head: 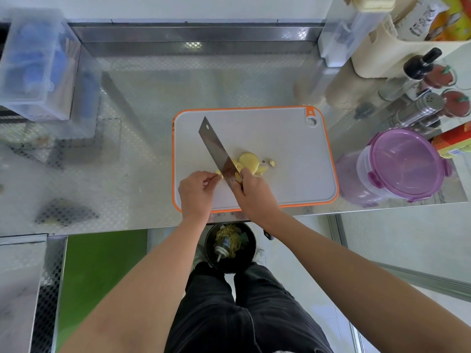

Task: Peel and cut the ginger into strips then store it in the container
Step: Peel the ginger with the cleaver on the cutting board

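From my seat at the feed, the fingertips (215,177) of the left hand (196,192) are curled in and pinch a thin yellow bit of ginger (218,173), held right against the left face of the knife (218,149). The right hand (251,192) is clenched round the knife's handle, with its forefinger up by the heel of the blade. The dark end of the handle pokes out under the wrist. The blade is broad and rectangular. It slants away from me toward the upper left, and its flat side faces the camera.

Just right of the blade lies a small heap of ginger slices (248,160), peeled and pale, partly overlapping and touching the right hand's knuckles. A little nub (272,163) sits apart on their right.

All this rests on a grey cutting board (280,133) with an orange rim, set on a steel counter (142,103). The container (405,164), a clear tub with a purple lid on top, stands on the counter to the right of the board, not touching it. Behind it I see a metal shaker (418,110) among bottles. Below the counter's edge, a black bin (229,247) holds pale shreds.
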### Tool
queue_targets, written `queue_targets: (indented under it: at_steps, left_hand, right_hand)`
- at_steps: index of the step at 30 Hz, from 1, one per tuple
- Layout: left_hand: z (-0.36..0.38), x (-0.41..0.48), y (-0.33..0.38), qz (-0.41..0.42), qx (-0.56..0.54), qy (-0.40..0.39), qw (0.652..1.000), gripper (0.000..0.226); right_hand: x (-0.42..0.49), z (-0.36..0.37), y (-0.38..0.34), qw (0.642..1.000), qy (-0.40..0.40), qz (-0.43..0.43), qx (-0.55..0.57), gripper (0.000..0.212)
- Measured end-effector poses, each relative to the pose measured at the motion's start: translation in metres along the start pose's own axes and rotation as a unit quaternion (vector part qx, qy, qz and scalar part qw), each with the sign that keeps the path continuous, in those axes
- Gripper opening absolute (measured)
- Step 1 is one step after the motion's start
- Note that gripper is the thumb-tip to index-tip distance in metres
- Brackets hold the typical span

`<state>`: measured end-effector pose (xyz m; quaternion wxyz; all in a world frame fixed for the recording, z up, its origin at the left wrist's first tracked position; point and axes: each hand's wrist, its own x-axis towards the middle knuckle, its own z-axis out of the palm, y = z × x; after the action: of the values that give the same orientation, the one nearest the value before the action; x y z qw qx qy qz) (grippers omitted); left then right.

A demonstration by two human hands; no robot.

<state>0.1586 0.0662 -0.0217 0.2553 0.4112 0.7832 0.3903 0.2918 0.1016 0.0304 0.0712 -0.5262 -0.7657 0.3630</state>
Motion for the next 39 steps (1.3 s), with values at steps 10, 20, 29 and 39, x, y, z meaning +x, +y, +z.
queue_targets:
  at_steps: [10,20,29,39]
  left_hand:
    - [0.004,0.000,0.003,0.001,0.011,0.002,1.000,0.008]
    - [0.006,0.002,0.004,0.011,0.007,0.013,1.000,0.009]
    - [0.006,0.002,0.004,0.016,0.016,0.009,1.000,0.007]
    - [0.010,-0.002,0.002,0.030,0.037,0.019,0.999,0.007]
  right_hand:
    - [-0.001,-0.001,0.001,1.000,-0.011,0.015,0.012,0.017]
    - [0.000,-0.005,-0.001,1.000,0.000,0.020,0.011,0.019]
    - [0.004,-0.006,-0.003,0.999,-0.021,0.046,0.016,0.022]
    - [0.015,0.004,-0.006,0.997,-0.043,0.072,-0.002,0.018]
